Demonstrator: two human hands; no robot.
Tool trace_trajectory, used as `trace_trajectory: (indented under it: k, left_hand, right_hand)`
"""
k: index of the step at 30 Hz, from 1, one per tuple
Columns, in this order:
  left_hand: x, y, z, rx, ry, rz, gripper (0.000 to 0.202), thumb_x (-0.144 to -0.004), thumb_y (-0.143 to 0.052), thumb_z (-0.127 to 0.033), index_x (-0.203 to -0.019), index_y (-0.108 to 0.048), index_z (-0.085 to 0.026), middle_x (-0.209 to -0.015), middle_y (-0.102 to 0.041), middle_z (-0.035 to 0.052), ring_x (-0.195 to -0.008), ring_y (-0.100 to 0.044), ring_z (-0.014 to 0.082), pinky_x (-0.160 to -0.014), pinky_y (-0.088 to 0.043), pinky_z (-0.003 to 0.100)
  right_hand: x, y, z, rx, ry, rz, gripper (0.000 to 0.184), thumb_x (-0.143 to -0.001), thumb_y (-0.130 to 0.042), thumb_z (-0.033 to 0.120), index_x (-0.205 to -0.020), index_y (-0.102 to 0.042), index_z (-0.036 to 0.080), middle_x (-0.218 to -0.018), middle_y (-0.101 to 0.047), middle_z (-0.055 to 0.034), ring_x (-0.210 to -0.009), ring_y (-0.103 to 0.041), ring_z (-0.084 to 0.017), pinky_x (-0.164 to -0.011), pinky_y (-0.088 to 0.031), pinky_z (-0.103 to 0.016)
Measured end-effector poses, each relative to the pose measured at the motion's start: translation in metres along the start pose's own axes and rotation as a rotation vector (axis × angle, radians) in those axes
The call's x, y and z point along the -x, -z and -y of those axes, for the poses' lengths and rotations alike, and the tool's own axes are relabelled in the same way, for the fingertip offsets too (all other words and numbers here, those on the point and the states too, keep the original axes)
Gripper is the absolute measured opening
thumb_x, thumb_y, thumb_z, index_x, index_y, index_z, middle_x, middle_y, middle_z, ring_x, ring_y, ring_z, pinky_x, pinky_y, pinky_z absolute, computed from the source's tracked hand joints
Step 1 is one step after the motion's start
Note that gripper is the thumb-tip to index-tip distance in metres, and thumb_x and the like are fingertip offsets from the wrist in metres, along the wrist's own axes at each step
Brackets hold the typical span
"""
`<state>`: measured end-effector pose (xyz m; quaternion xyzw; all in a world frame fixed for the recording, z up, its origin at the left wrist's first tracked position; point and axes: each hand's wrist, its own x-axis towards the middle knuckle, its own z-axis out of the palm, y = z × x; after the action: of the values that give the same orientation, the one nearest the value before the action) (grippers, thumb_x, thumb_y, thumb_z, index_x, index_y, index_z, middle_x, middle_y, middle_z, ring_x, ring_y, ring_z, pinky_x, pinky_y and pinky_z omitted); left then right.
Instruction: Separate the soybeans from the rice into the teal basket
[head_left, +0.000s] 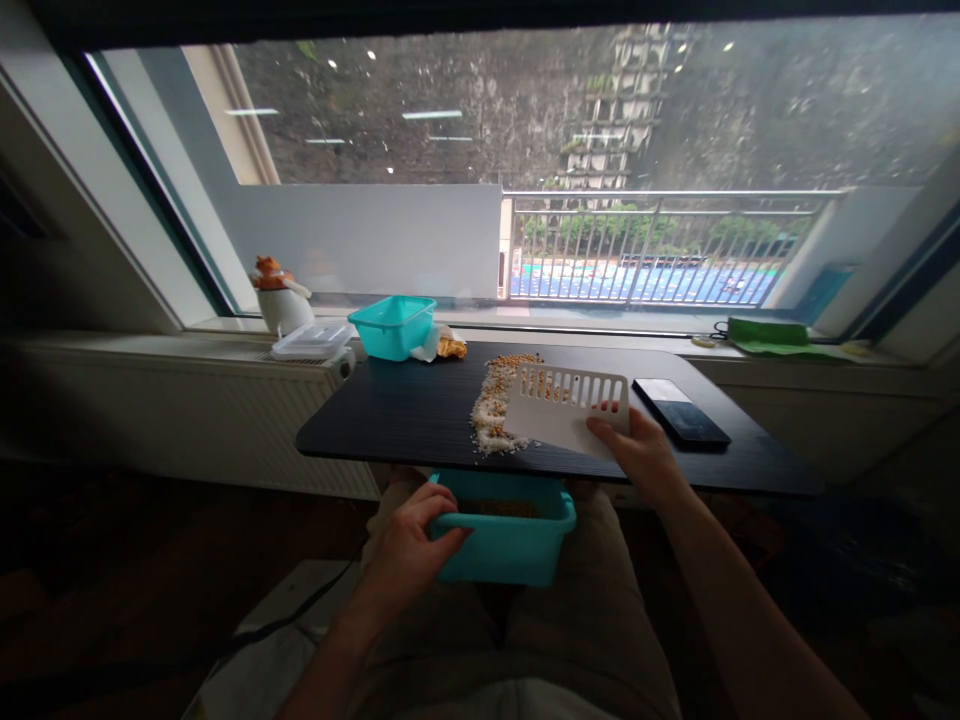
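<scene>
My right hand (639, 455) grips the near right corner of a white slotted plastic board (562, 415) that lies tilted on the dark table (405, 415). The board's left edge touches a strip of mixed white and yellow grains (491, 405) running from the table's far side to its near edge. My left hand (409, 545) is closed round the left rim of a teal plastic bin (504, 545) held on my lap, just under the table's near edge below the grains. Some grains lie inside that bin.
A black phone (681, 411) lies on the table right of the board. A second teal bin (391, 326), a clear lidded box (311, 341), a white pot (281, 298) and a crumpled wrapper (444, 346) sit by the window sill. Green cloth (769, 335) lies far right.
</scene>
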<state>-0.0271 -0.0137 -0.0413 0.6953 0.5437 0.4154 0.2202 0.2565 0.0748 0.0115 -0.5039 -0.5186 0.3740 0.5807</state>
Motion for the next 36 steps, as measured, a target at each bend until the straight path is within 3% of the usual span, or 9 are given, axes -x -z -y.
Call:
trace_trajectory:
  k: [13,36]
  left_hand:
    - [-0.0006,-0.0034,-0.0017,0.001,-0.004,0.027,0.006,-0.075,-0.067,-0.019,-0.069,-0.066,-0.02,-0.088,-0.063,0.0008,-0.085,-0.065,0.0194,-0.076,-0.049,0.025]
    - [-0.0019,-0.0067,-0.0055,0.012,-0.01,0.024,0.006,-0.074,-0.066,-0.019,-0.069,-0.066,-0.02,-0.087,-0.064,0.0011,-0.082,-0.065,0.0182,-0.075,-0.05,0.025]
  right_hand:
    - [-0.0003,-0.0036,-0.0047,-0.066,-0.037,0.044,0.032,-0.062,-0.079,0.039,-0.086,-0.069,0.019,-0.074,-0.073,-0.0026,-0.066,-0.067,-0.021,-0.063,-0.053,-0.033]
    - [0.0031,0.0003,-0.0035,-0.072,-0.053,0.114,0.031,-0.061,-0.081,0.038,-0.085,-0.07,0.02,-0.074,-0.073,-0.0022,-0.067,-0.067,-0.021,-0.065,-0.053,-0.034]
